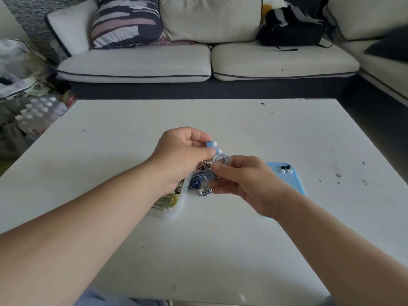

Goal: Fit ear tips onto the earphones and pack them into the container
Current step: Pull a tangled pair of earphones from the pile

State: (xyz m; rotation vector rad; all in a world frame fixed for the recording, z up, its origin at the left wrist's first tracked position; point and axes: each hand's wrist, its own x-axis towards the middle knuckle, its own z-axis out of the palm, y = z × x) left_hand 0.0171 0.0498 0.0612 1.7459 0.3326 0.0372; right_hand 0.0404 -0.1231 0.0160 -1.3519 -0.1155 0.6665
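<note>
The pale blue buds (212, 146), both already showing white ends, sit above the table's (220, 250) middle, pinched between thumb and curled fingers of the left hand (183, 151). Their cable hangs just below as a small coil (221, 159), nipped by the right hand's (240, 184) thumb and forefinger. Holding buds and coil apart likely keeps the loops tidy so the set can go in as one bundle. Under the hands lies a pile (197, 181) of other earphones, dark blue and black-and-white, probably awaiting tips. The translucent container (174, 212) lies by the left wrist and holds something patterned green and dark, mostly hidden. To the right a blue lid (295, 184) serves as a tray for loose tips (286, 169), black and white.
</note>
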